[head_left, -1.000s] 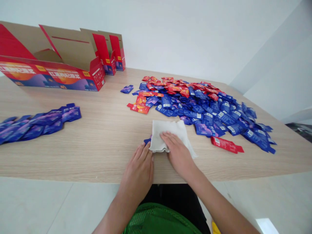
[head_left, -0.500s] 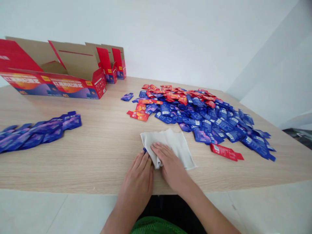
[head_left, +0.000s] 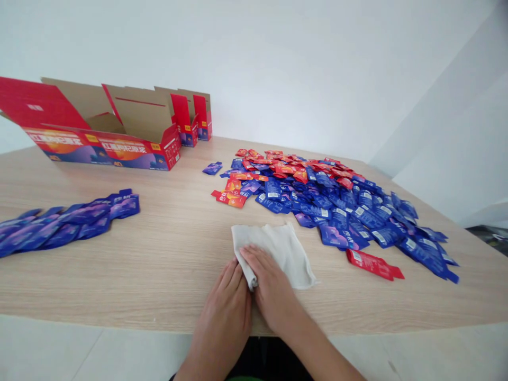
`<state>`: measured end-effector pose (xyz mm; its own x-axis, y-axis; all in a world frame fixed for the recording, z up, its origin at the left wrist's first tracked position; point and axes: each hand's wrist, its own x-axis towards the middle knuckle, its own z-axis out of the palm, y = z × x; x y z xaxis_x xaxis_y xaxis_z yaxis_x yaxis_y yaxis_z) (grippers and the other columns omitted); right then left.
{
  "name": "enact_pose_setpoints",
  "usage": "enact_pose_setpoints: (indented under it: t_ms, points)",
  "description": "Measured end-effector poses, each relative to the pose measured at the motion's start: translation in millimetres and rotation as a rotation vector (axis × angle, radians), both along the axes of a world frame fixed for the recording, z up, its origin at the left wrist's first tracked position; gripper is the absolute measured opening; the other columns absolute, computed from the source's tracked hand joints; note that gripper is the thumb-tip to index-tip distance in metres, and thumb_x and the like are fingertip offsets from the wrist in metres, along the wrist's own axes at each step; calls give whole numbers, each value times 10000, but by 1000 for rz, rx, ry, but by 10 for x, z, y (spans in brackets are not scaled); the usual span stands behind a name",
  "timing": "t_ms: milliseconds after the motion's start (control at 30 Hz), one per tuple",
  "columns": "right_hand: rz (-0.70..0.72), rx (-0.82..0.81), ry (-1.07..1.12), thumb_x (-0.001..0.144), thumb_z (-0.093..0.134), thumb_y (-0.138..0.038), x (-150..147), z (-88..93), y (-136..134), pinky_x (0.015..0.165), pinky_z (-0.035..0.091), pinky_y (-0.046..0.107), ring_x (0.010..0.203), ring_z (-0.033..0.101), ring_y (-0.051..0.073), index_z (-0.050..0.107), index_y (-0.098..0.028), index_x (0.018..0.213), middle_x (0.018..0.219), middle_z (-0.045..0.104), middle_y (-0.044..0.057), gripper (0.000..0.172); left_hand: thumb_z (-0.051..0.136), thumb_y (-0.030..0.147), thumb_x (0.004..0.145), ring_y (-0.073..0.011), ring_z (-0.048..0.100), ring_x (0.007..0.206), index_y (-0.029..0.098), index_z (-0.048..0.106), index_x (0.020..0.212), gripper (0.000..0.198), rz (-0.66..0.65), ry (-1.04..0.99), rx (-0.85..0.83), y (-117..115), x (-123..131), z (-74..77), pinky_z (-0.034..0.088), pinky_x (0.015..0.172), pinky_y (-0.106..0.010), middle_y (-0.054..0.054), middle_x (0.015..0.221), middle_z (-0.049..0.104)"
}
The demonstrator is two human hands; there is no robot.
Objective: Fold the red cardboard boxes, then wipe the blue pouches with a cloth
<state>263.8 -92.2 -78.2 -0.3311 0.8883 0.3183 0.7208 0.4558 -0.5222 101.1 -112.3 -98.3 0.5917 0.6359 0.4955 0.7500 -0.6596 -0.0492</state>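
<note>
A pale grey cloth (head_left: 283, 254) lies on the table in front of me, its near left edge rolled over. My right hand (head_left: 270, 280) presses down on that edge with its fingers together, gripping the fabric. Close against it on the left, my left hand (head_left: 228, 299) holds its fingers pressed together on the tabletop. What lies beneath the left fingers is covered now; a bit of blue sachet showed at their tips a moment earlier. To the right of the cloth lies a single red sachet (head_left: 373, 263).
A large heap of blue sachets (head_left: 345, 203) and red sachets (head_left: 286, 165) spreads over the right side. Overlapping blue sachets (head_left: 71, 222) form a row at left. An open red carton (head_left: 130, 151) and smaller open boxes (head_left: 204, 119) stand at the back left of the wooden table (head_left: 166, 280).
The right hand has slid slightly left and nearer to me on the cloth, closer to the left hand. The blue bit at the left fingertips is now covered. The whole view has shifted a little.
</note>
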Motion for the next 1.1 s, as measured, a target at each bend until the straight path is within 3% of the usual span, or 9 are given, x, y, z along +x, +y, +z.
enact_pose_setpoints:
  t_ms: [133,233,367,500,567,767,867,1000,1100]
  points:
    - [-191,-4,-85,730,385,74,632,-135,26,1281,328,543,1517,439,222,538,-172,1533,1611,509,109,854,432,132,960,-298,455,1494,39,515,1474,528,44,-7,13,-10,12,-30,488,1179,-449,-158,1570,531]
    - [-343,-41,-65,740,392,62,926,-28,13,1270,351,540,1484,489,252,572,-129,1501,1571,550,151,805,451,136,955,-291,467,1486,43,500,1489,545,65,-35,0,-11,32,-50,502,1169,-436,-139,1577,527]
    - [-317,29,106,739,384,54,488,121,9,1283,335,497,1517,438,199,491,-207,1565,1615,509,77,874,437,117,938,-273,477,1481,66,476,1515,580,71,-56,-20,-2,32,-73,499,1175,-449,-131,1584,518]
    - [-23,71,20,747,400,58,2,-11,57,1269,361,509,1523,426,200,496,-207,1563,1607,519,91,863,432,96,909,-282,480,1478,42,446,1526,620,32,-55,9,25,-3,-101,503,1166,-458,-178,1566,526]
    - [-7,51,-56,718,392,78,105,-113,89,1272,349,534,1513,443,205,535,-197,1534,1593,536,101,873,440,98,914,-278,493,1468,46,395,1561,650,20,-65,18,36,-13,-103,508,1157,-453,-175,1558,538]
    - [-352,3,-68,701,385,83,843,-81,54,1265,358,550,1471,506,247,587,-168,1494,1545,583,127,856,479,125,936,-266,506,1457,58,392,1571,644,45,-92,26,22,22,-70,511,1140,-417,-136,1558,554]
    - [-325,12,73,729,400,54,558,22,17,1274,343,529,1500,466,229,502,-224,1562,1598,532,76,884,485,108,904,-290,520,1442,36,493,1494,594,42,-67,68,19,22,-67,513,1132,-421,-142,1552,558]
    - [-73,18,117,762,420,25,-17,-36,60,1275,353,491,1528,419,211,421,-200,1610,1638,480,82,878,469,98,895,-300,534,1430,19,472,1498,608,13,-54,47,39,-19,-81,515,1131,-454,-189,1525,572]
    - [-94,8,-16,740,416,42,121,-153,122,1275,346,527,1514,443,227,523,-166,1542,1594,534,109,836,465,106,914,-303,522,1441,14,474,1493,587,1,-22,61,44,-39,-98,520,1128,-454,-187,1539,558]
